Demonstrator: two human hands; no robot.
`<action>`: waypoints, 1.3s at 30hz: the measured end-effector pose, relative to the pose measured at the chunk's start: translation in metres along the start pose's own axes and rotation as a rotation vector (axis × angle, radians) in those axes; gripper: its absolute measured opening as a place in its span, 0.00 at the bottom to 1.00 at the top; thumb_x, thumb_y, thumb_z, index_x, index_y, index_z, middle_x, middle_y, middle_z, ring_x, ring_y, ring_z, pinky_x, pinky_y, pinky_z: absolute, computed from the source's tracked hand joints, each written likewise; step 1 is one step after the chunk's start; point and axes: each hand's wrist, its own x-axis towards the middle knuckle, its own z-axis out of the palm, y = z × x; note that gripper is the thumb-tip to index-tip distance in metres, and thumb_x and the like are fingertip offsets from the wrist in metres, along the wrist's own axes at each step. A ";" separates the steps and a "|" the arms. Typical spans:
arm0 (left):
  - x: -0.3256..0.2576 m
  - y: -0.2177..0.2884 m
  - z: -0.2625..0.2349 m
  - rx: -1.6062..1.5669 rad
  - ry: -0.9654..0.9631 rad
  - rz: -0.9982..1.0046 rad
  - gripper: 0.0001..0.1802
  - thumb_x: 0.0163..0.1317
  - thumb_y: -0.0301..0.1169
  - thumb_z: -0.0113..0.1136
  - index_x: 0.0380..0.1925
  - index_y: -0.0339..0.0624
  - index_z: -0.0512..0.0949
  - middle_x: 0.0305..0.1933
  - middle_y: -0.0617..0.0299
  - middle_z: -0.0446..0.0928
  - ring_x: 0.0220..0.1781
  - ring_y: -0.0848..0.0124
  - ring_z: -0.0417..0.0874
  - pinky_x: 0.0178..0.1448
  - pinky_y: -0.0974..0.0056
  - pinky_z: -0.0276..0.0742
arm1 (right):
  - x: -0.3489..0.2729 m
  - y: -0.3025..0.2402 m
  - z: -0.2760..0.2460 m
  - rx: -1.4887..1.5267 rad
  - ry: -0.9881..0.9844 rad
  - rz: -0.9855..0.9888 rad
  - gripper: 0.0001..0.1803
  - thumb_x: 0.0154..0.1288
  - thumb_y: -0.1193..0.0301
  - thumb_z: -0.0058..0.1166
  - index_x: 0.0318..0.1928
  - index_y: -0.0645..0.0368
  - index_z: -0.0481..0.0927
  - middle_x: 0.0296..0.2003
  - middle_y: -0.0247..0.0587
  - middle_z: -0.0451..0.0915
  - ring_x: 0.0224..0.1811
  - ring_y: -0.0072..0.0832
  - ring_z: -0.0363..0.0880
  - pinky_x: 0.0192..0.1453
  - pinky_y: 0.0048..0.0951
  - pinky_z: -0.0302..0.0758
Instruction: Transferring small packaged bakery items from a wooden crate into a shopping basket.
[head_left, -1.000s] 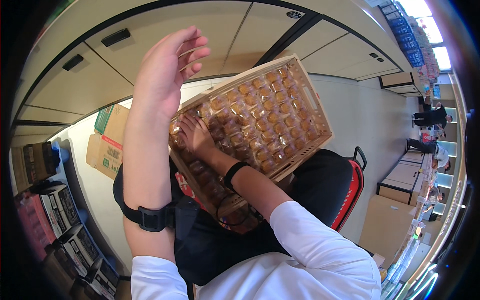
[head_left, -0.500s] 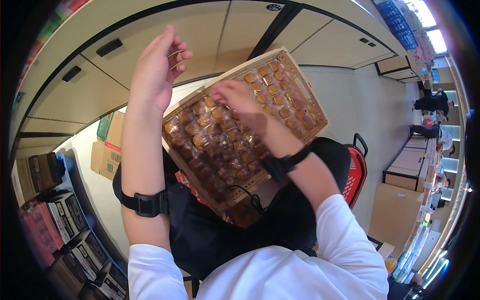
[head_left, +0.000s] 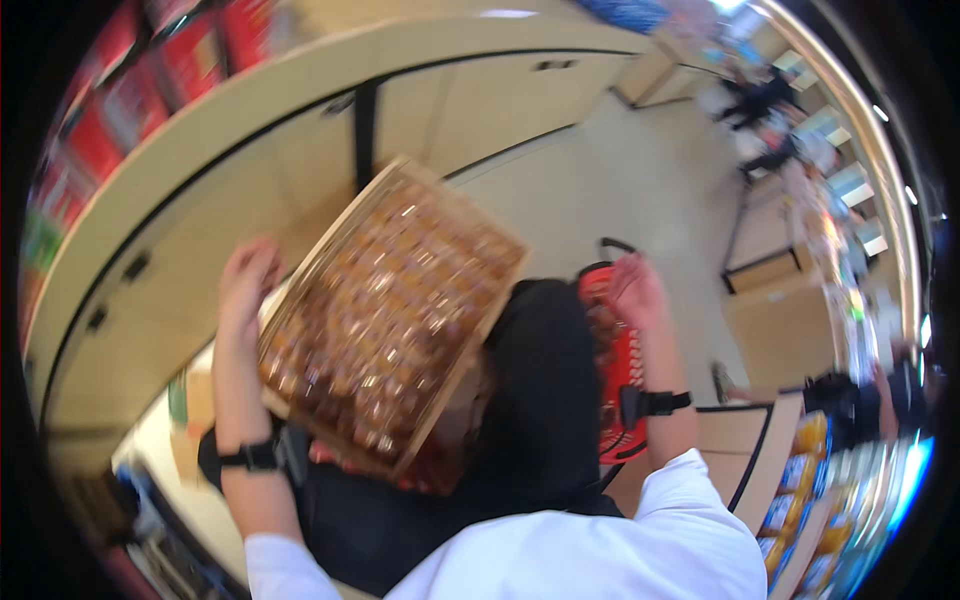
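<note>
A light wooden crate (head_left: 473, 212) sits tilted in front of my knees, filled with rows of small brown-orange items in clear wrapping (head_left: 385, 290). Beside its left edge is my left hand (head_left: 250, 275), fingers loosely bent and apart, holding nothing that I can see. Out to the right, my right hand (head_left: 637, 290) is over the far end of a red plastic basket (head_left: 622, 375) with a dark handle. Similar brown wrapped items (head_left: 603, 325) show inside that basket. Motion blur smears the right fingers, so whether they hold anything is unclear.
Pale cabinets (head_left: 270, 200) with black trim run along the far left side. Red packages (head_left: 125, 110) stand above them. A cardboard box (head_left: 192, 420) is on the floor at left. Stacked goods (head_left: 800, 480) line the lower right, and people (head_left: 765, 105) stand in the distance.
My right hand has moved from over the crate out to the red basket. My left hand has lowered beside the crate's left edge. The whole view has turned to the right.
</note>
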 end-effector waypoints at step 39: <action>-0.031 -0.031 -0.016 0.164 0.074 -0.086 0.09 0.62 0.37 0.58 0.36 0.49 0.70 0.31 0.64 0.76 0.30 0.72 0.78 0.30 0.67 0.69 | -0.088 0.116 -0.275 -1.940 0.418 0.131 0.35 0.59 0.46 0.40 0.60 0.55 0.69 0.60 0.53 0.68 0.63 0.47 0.66 0.66 0.36 0.60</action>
